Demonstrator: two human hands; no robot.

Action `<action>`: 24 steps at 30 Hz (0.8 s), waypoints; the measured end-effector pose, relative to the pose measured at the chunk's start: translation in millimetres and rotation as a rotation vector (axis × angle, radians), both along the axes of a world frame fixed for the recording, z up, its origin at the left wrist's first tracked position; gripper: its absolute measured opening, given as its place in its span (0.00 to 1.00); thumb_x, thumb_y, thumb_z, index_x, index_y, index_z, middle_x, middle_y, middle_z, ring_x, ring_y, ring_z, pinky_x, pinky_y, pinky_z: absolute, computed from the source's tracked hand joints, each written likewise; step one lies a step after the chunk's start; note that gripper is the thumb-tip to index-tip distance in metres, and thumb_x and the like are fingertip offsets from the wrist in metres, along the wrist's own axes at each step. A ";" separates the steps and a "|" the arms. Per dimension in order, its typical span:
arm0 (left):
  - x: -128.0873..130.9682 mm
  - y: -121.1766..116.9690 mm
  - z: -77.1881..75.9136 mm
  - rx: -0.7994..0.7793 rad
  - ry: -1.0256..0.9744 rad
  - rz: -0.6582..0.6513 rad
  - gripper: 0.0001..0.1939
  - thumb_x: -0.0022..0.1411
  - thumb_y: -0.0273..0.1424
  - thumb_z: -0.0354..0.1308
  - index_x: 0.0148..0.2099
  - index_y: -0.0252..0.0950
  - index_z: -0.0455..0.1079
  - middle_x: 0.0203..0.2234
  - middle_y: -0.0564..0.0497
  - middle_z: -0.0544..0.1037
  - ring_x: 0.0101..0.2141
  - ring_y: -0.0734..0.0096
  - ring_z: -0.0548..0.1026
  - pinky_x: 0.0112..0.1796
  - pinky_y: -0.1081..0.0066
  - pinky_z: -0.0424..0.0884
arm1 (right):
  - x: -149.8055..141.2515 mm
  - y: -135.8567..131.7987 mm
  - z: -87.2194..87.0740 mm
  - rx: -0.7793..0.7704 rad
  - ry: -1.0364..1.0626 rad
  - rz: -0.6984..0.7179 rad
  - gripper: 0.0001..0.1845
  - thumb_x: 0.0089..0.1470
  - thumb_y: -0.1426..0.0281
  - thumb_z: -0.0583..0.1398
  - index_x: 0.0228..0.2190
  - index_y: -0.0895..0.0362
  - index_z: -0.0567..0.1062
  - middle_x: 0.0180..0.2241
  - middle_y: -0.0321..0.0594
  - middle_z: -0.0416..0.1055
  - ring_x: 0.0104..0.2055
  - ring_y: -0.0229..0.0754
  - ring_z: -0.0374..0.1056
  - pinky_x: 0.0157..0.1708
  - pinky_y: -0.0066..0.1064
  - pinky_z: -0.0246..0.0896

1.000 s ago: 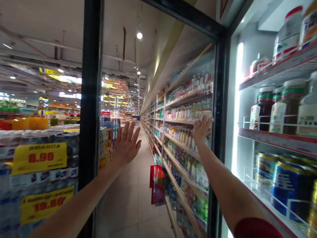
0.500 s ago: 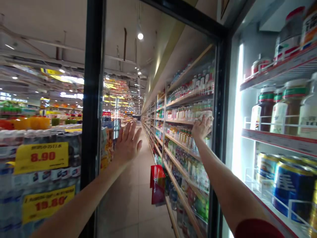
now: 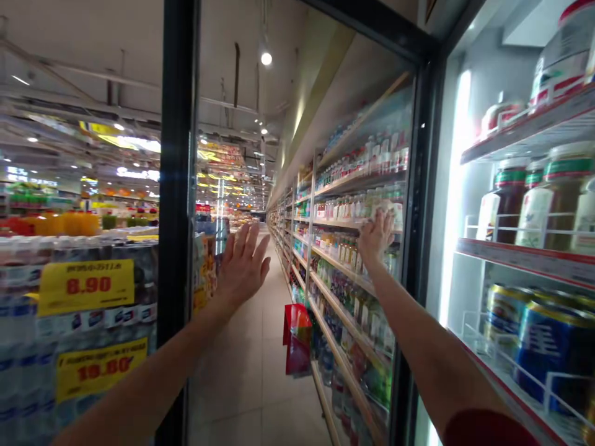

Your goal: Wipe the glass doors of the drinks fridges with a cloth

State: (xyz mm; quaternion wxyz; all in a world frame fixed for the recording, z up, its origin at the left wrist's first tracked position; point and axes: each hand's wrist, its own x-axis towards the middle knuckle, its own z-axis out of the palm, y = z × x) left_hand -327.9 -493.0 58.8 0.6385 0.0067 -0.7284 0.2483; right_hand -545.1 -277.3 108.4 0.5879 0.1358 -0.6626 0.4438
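Observation:
In front of me is the black-framed glass door [image 3: 251,371] of a lit cooler, swung open. My left hand [image 3: 244,263] has its fingers spread, palm toward the pane near its left side; whether it touches the glass I cannot tell. With my right arm stretched out, my right hand [image 3: 375,238] presses a pale, crumpled cloth [image 3: 383,209] on the right part of the glass. The fingers lie over the cloth and hide most of it, and the hand is slightly blurred.
On the right, cooler shelves [image 3: 525,260] carry bottles and blue cans [image 3: 553,356] behind wire rails. Stacked bottle packs with yellow price signs [image 3: 88,286] stand at left. Through the glass appear long drink shelves, a red object [image 3: 297,337] and a tiled aisle.
My right hand has shifted slightly left over the glass with the cloth, which shows less now. My left hand stays spread in nearly the same place. The view has moved slightly.

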 end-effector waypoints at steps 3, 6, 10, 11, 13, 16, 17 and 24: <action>-0.7 -1.7 0.3 -0.006 0.009 -0.030 0.29 0.62 0.32 0.49 0.64 0.35 0.48 0.61 0.40 0.54 0.63 0.59 0.43 0.60 0.53 0.45 | 21.7 -26.0 -11.2 0.116 0.134 0.033 0.28 0.56 0.67 0.45 0.58 0.55 0.58 0.62 0.47 0.49 0.65 0.51 0.40 0.57 0.55 0.43; -0.1 -4.2 0.7 -0.033 0.018 -0.053 0.30 0.62 0.32 0.48 0.64 0.33 0.45 0.61 0.39 0.55 0.63 0.61 0.44 0.60 0.54 0.46 | 52.3 -56.8 -38.9 0.647 0.523 0.100 0.28 0.55 0.66 0.50 0.58 0.47 0.57 0.62 0.38 0.50 0.66 0.46 0.38 0.61 0.49 0.36; 0.5 -4.0 0.0 -0.020 0.011 -0.060 0.30 0.62 0.32 0.48 0.64 0.33 0.45 0.61 0.40 0.55 0.63 0.61 0.44 0.60 0.54 0.45 | 30.3 -31.8 -53.7 0.644 0.490 0.087 0.26 0.55 0.66 0.49 0.56 0.47 0.61 0.61 0.39 0.54 0.65 0.45 0.43 0.61 0.52 0.34; 0.4 -3.4 -0.4 -0.008 0.003 -0.056 0.30 0.62 0.32 0.48 0.64 0.34 0.45 0.61 0.40 0.55 0.63 0.61 0.43 0.60 0.54 0.45 | 18.0 -19.0 -50.5 0.446 0.340 0.063 0.26 0.55 0.67 0.48 0.56 0.50 0.61 0.61 0.43 0.53 0.65 0.47 0.44 0.59 0.55 0.36; -0.3 -2.3 -0.9 0.008 -0.010 -0.043 0.29 0.62 0.31 0.48 0.64 0.34 0.46 0.61 0.40 0.54 0.63 0.60 0.43 0.60 0.53 0.43 | 0.7 -1.6 -41.2 0.056 0.046 0.031 0.27 0.56 0.68 0.45 0.57 0.55 0.59 0.61 0.50 0.51 0.64 0.52 0.44 0.56 0.59 0.41; -1.1 -2.3 -1.1 0.021 -0.015 -0.036 0.29 0.62 0.31 0.47 0.64 0.36 0.47 0.62 0.41 0.52 0.63 0.59 0.42 0.60 0.52 0.43 | 13.4 -13.1 -39.0 -0.048 -0.009 0.066 0.28 0.57 0.67 0.45 0.58 0.56 0.57 0.63 0.50 0.48 0.65 0.53 0.40 0.56 0.59 0.42; -1.0 -2.8 -1.1 0.020 -0.013 -0.043 0.29 0.62 0.31 0.47 0.64 0.36 0.47 0.62 0.42 0.51 0.63 0.59 0.42 0.60 0.52 0.43 | 25.7 -24.3 -43.6 0.078 0.090 0.094 0.27 0.57 0.67 0.45 0.58 0.55 0.58 0.63 0.48 0.48 0.66 0.51 0.39 0.58 0.57 0.41; 1.1 -4.1 -1.7 0.039 -0.040 -0.058 0.28 0.62 0.32 0.47 0.64 0.38 0.48 0.63 0.44 0.51 0.63 0.60 0.43 0.60 0.53 0.44 | 35.1 -28.3 -71.6 0.535 0.376 0.127 0.25 0.55 0.67 0.49 0.56 0.47 0.61 0.61 0.40 0.53 0.65 0.47 0.44 0.61 0.54 0.32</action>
